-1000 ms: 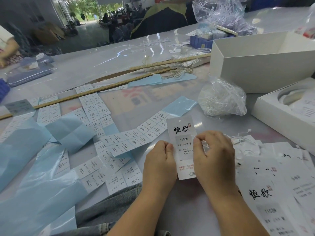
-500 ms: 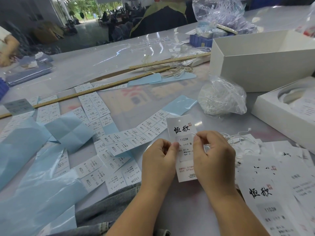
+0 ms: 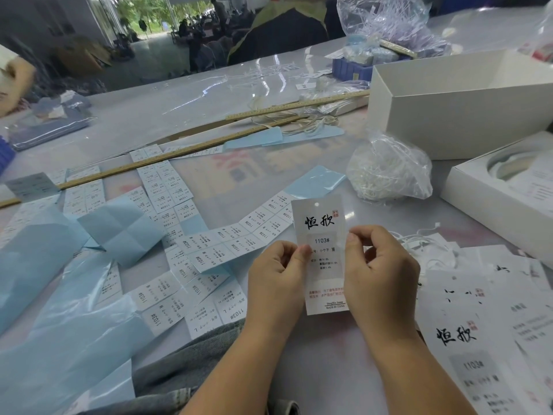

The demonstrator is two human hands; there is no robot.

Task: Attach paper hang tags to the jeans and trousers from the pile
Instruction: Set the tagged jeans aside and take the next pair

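I hold one white paper hang tag upright in front of me, printed with black brush characters and "1103#". My left hand pinches its left edge with thumb and fingers. My right hand pinches its right edge at about the same height. A stack of like tags lies on the table at the lower right, with white strings just beyond my right hand. Grey denim jeans show at the table's near edge, under my left forearm.
Strips of small size stickers on blue backing paper cover the left half of the table. A clear bag of white strings sits behind the tag. Open white boxes stand at the right. Two long wooden rulers cross the middle.
The tag stays between both hands at about the same spot. My left thumb has shifted on the tag's left edge, and my right fingers have moved slightly at its right edge.
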